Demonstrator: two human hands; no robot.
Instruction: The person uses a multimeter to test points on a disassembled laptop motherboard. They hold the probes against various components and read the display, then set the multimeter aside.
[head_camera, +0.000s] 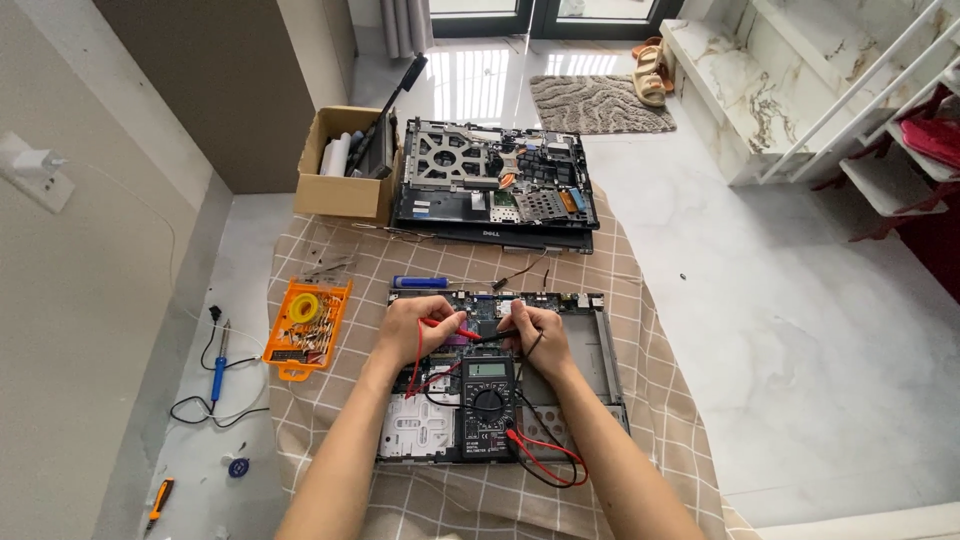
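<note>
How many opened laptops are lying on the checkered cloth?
2: one opened laptop under the left hand and right hand; another laptop farther away, beside a cardboard box.

Red probe & black probe tips meet on opened laptop board (multimeter atop).

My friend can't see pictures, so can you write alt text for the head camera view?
Two hands press tester probes onto an opened laptop on a checked cloth: the left hand holds a red probe, the right hand a black probe. A meter sits between the wrists.
</note>
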